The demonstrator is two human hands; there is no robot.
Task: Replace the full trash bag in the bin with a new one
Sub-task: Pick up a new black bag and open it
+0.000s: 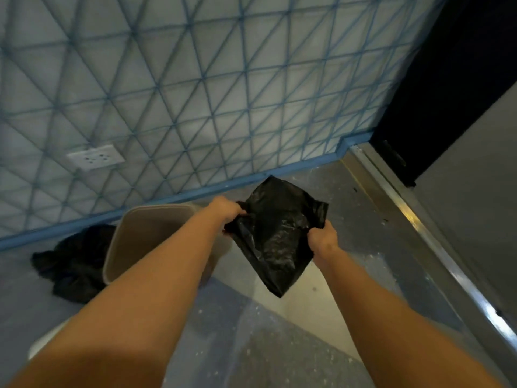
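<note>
A new black trash bag (277, 233) hangs in the air, still partly folded, to the right of the bin. My left hand (225, 210) grips its upper left edge and my right hand (321, 239) grips its right edge. The beige bin (145, 233) stands on the floor under my left forearm, with no bag inside it. On the floor to the bin's left, against the wall, lies the full black trash bag (74, 264).
A wall with a blue triangle pattern (195, 93) and a white socket (95, 157) runs behind the bin. A metal door track (414, 219) crosses the floor at right, beside a dark doorway (447, 93). A white object (46, 341) shows at lower left.
</note>
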